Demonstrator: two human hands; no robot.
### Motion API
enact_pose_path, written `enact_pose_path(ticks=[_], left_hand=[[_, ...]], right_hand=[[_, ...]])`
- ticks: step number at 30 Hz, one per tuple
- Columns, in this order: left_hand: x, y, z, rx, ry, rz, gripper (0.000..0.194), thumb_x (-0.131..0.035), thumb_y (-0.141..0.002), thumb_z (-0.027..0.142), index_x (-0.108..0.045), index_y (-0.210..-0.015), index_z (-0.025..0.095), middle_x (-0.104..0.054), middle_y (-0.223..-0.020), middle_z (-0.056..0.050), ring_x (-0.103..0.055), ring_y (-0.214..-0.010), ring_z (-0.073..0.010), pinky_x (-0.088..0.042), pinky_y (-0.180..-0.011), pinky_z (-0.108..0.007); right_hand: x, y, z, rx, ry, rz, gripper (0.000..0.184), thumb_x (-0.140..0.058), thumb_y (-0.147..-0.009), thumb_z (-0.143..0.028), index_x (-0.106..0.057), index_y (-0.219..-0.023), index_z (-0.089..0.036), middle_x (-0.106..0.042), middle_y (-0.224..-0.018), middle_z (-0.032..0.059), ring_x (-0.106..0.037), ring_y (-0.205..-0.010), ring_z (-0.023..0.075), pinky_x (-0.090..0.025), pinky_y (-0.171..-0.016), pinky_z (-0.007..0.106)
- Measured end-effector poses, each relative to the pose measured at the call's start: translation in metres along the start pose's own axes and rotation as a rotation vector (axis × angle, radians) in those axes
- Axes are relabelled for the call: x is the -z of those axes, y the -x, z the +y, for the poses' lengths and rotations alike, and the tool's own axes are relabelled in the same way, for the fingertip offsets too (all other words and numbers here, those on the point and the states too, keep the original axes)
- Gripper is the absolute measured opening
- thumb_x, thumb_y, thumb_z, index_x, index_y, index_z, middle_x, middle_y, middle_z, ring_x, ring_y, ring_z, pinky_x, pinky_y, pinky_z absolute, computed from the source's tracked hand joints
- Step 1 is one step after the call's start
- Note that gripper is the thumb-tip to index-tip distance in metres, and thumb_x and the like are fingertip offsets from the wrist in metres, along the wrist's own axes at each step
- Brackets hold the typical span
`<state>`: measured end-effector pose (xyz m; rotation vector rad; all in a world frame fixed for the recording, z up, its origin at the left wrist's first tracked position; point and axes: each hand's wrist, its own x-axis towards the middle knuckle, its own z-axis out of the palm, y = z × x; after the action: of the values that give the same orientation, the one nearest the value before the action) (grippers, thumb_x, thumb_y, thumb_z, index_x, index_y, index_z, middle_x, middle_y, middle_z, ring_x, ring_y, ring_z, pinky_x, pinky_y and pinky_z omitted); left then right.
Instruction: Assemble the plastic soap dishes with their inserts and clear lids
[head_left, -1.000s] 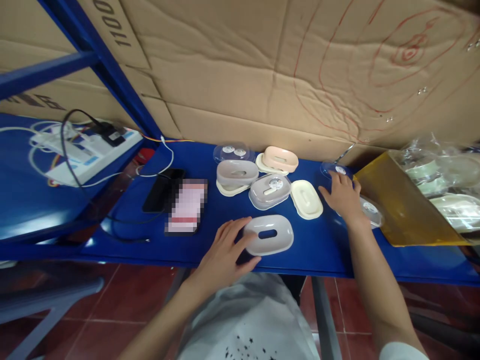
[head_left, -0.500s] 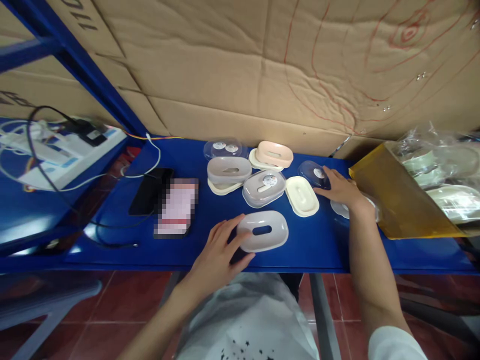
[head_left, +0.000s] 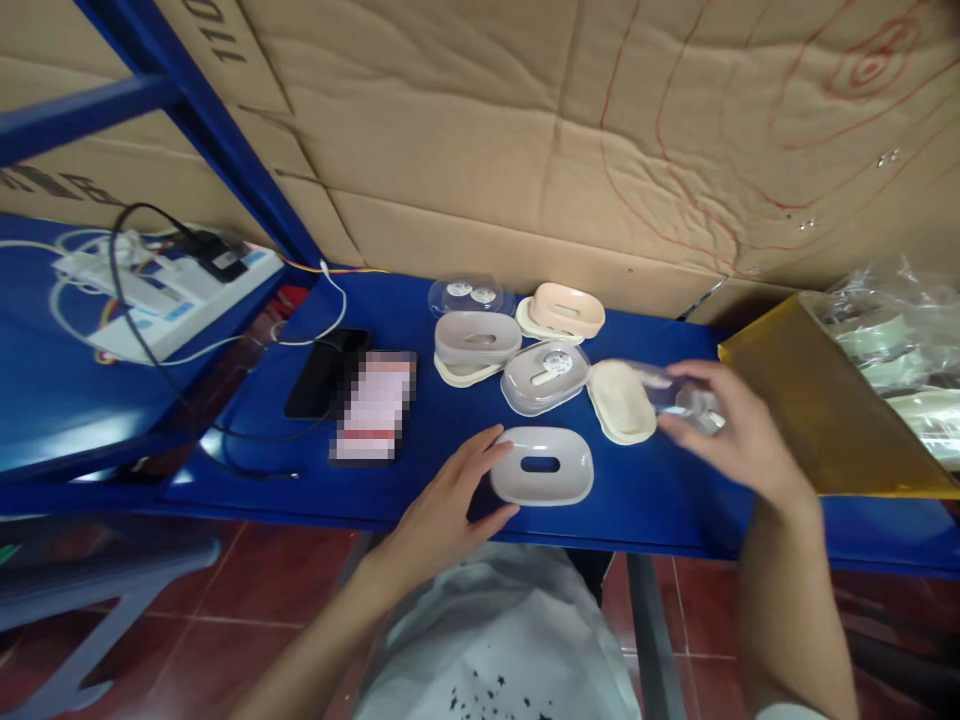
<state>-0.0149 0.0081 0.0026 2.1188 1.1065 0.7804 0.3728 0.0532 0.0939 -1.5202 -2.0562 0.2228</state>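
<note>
My left hand [head_left: 461, 485] grips the left end of a glossy grey soap dish [head_left: 559, 490] with a slot in its middle, thumb at the near edge and fingers at the rim. In my right hand [head_left: 739, 430] is a clear plastic lid [head_left: 679, 395], tilted and blurred by motion, above the blue table's right part. Whether a second lid is with it, I cannot tell. Just left of the lid lies a cream tray [head_left: 622, 402]. A lidded grey soap dish [head_left: 546, 378] with a round sticker sits beside the tray.
Behind are a grey dish [head_left: 478, 337] on a cream tray, a peach dish [head_left: 568, 310] and clear lids [head_left: 469, 297]. A phone [head_left: 375, 410], a black device [head_left: 319, 380] and cables lie left. An open box [head_left: 825, 400] of wrapped dishes stands right, cardboard [head_left: 450, 130] behind.
My right hand has picked up a clear lid from the back right of the table and brought it nearer, lifted and tilted. My left hand stays at the grey soap dish.
</note>
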Motion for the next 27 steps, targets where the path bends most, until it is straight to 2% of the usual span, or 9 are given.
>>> enact_pose_path(ticks=[2, 4, 6, 8, 12, 15, 18, 22, 27], left_hand=[[0.0, 0.0, 0.0, -0.007, 0.008, -0.005, 0.07, -0.071, -0.101, 0.032, -0.035, -0.161, 0.037, -0.041, -0.171, -0.011, -0.046, -0.157, -0.0321, -0.047, -0.125, -0.059], [0.0, 0.0, -0.001, -0.015, 0.01, -0.013, 0.072, -0.072, -0.1, 0.032, -0.034, -0.162, 0.037, -0.041, -0.172, -0.011, -0.045, -0.157, -0.0328, -0.047, -0.125, -0.06], [0.0, 0.001, -0.002, -0.028, 0.014, -0.021, 0.074, -0.072, -0.1, 0.032, -0.033, -0.163, 0.038, -0.041, -0.172, -0.011, -0.045, -0.157, -0.0328, -0.047, -0.124, -0.06], [0.0, 0.002, -0.003, -0.039, 0.021, -0.028, 0.075, -0.072, -0.1, 0.031, -0.032, -0.163, 0.038, -0.041, -0.171, -0.011, -0.046, -0.157, -0.0323, -0.047, -0.124, -0.06], [0.001, 0.002, -0.004, -0.035, 0.021, -0.071, 0.078, -0.073, -0.1, 0.034, -0.031, -0.165, 0.041, -0.041, -0.172, -0.01, -0.045, -0.157, -0.0325, -0.048, -0.123, -0.06], [0.001, 0.001, -0.004, -0.028, 0.008, -0.087, 0.074, -0.074, -0.101, 0.038, -0.034, -0.163, 0.042, -0.04, -0.172, -0.008, -0.045, -0.157, -0.0324, -0.049, -0.123, -0.059], [0.001, 0.001, -0.004, -0.031, -0.012, -0.081, 0.07, -0.074, -0.101, 0.039, -0.038, -0.161, 0.043, -0.039, -0.172, -0.007, -0.045, -0.157, -0.0315, -0.047, -0.124, -0.058], [0.0, 0.002, -0.004, -0.036, -0.02, -0.086, 0.073, -0.073, -0.101, 0.04, -0.035, -0.163, 0.042, -0.037, -0.174, -0.007, -0.044, -0.158, -0.0317, -0.048, -0.124, -0.059], [0.0, 0.002, -0.005, -0.044, -0.029, -0.097, 0.07, -0.071, -0.103, 0.04, -0.035, -0.163, 0.042, -0.04, -0.173, -0.008, -0.046, -0.156, -0.0317, -0.048, -0.123, -0.059]], right_hand=[[-0.023, 0.025, -0.029, 0.145, -0.136, -0.101, 0.051, -0.078, -0.095, -0.047, -0.061, -0.14, -0.028, -0.067, -0.137, 0.0102, -0.067, -0.126, 0.0288, -0.058, -0.107, 0.046], [-0.05, 0.047, -0.051, 0.177, -0.187, -0.197, 0.054, -0.077, -0.097, -0.044, -0.059, -0.146, -0.03, -0.061, -0.146, 0.0106, -0.062, -0.137, 0.0293, -0.057, -0.113, 0.047], [-0.073, 0.062, -0.062, 0.187, -0.196, -0.221, 0.055, -0.074, -0.1, -0.042, -0.057, -0.151, -0.032, -0.056, -0.151, 0.0109, -0.057, -0.144, 0.0301, -0.056, -0.116, 0.048], [-0.086, 0.07, -0.067, 0.21, -0.184, -0.207, 0.056, -0.071, -0.102, -0.038, -0.054, -0.155, -0.033, -0.052, -0.155, 0.0106, -0.052, -0.149, 0.031, -0.056, -0.118, 0.05], [-0.088, 0.072, -0.073, 0.297, -0.144, -0.192, 0.056, -0.071, -0.102, -0.031, -0.055, -0.156, -0.035, -0.048, -0.162, 0.0079, -0.038, -0.159, 0.0332, -0.05, -0.123, 0.056], [-0.087, 0.07, -0.077, 0.32, -0.123, -0.207, 0.056, -0.07, -0.103, -0.03, -0.055, -0.157, -0.032, -0.046, -0.166, 0.0083, -0.033, -0.162, 0.0337, -0.049, -0.124, 0.058], [-0.093, 0.073, -0.076, 0.329, -0.136, -0.167, 0.059, -0.07, -0.103, -0.028, -0.052, -0.159, -0.033, -0.047, -0.164, 0.0092, -0.034, -0.162, 0.0342, -0.049, -0.123, 0.059], [-0.101, 0.082, -0.07, 0.331, -0.14, -0.078, 0.066, -0.071, -0.102, -0.028, -0.046, -0.163, -0.036, -0.049, -0.161, 0.0096, -0.037, -0.161, 0.0357, -0.051, -0.121, 0.062], [-0.099, 0.088, -0.072, 0.298, -0.074, -0.102, 0.065, -0.07, -0.104, -0.029, -0.046, -0.163, -0.035, -0.053, -0.159, 0.011, -0.039, -0.16, 0.0362, -0.052, -0.12, 0.062]])
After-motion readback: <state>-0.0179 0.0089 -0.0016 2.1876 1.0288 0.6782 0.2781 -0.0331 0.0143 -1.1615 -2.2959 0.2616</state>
